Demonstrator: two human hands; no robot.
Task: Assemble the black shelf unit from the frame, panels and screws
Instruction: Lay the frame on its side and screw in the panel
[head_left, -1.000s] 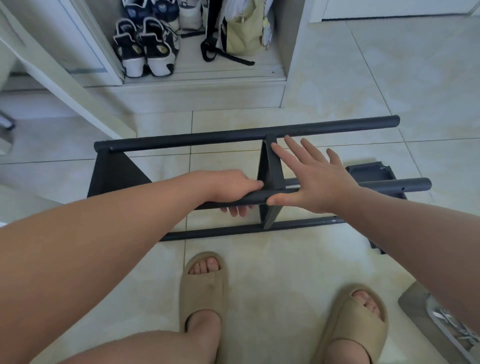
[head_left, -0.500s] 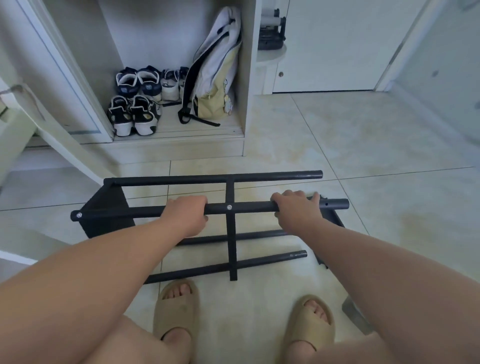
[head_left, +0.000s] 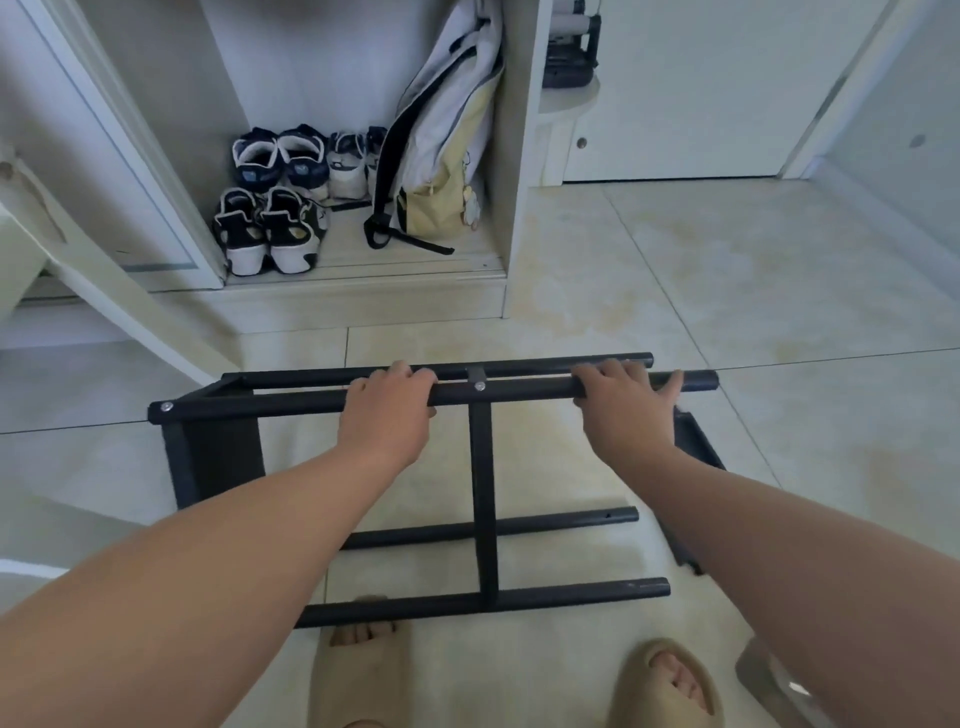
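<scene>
Inventory, largest item first.

1. Pale glazed tile floor (head_left: 779, 291). It carries everything below.
2. White open-fronted cupboard (head_left: 511, 234), far side.
3. Black tubular metal shelf frame (head_left: 483, 493). It stands on its side on the floor between my feet and the cupboard. Its two lower tubes rest near my left foot and its top tube runs left to right at hand height. A second ago it sat lower and tipped. I have since rolled it towards me, so a fresh face now looks up. I judge this a repositioning step. The open tube ends on the right have nothing joined to them yet.
4. Dark rectangular end panel (head_left: 223, 457), already fixed at the frame's left end.
5. Flat black tray-like panel (head_left: 693, 436), loose on the floor, just right of the frame and partly behind my right forearm.
6. White and yellow fabric backpack (head_left: 447, 130), leaning in the cupboard.
7. Navy and white sneakers (head_left: 265, 234), left of the backpack.
8. Beige foam slippers (head_left: 665, 691), on my feet.
9. Left hand (head_left: 387, 415), wrapped over the top tube, left of the crossbar.
10. Right hand (head_left: 623, 410), flat and spread a second ago. Its fingers are now curled over the same tube and the thumb lies along it.
11. Silver screw head (head_left: 479, 386), at the crossbar joint between my hands.
</scene>
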